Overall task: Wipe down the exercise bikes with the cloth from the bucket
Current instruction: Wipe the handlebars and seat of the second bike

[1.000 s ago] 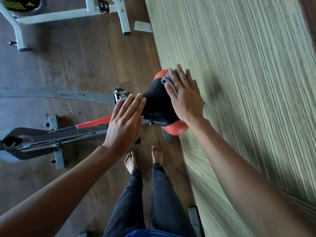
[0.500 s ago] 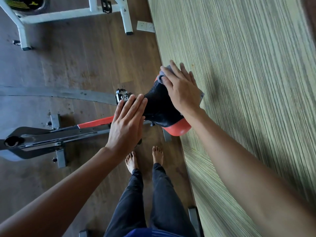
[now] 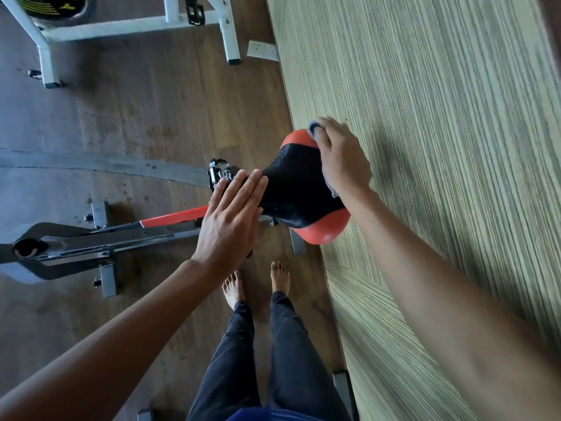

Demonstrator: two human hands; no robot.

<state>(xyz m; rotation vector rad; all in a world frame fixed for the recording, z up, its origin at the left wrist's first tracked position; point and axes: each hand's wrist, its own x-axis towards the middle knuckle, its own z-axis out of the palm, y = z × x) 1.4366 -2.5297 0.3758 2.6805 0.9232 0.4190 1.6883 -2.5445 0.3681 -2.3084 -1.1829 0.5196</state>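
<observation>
I log the right hand point(image 3: 340, 156) curled round the grey cloth point(image 3: 314, 127) at the far red corner of the black saddle point(image 3: 297, 189), the left hand point(image 3: 230, 220) flat and straight-fingered on its nose, hands apart; dark wood floor point(image 3: 136, 117) below, green striped surface point(image 3: 440, 117) alongside, white bike frame point(image 3: 136, 25) beyond.

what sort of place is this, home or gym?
Most likely a gym or fitness room: an exercise bike with a black-and-red saddle stands close by. A second, white-framed bike stands beyond it on the wood-look floor. The right hand holds a grey cloth on the saddle.
</observation>
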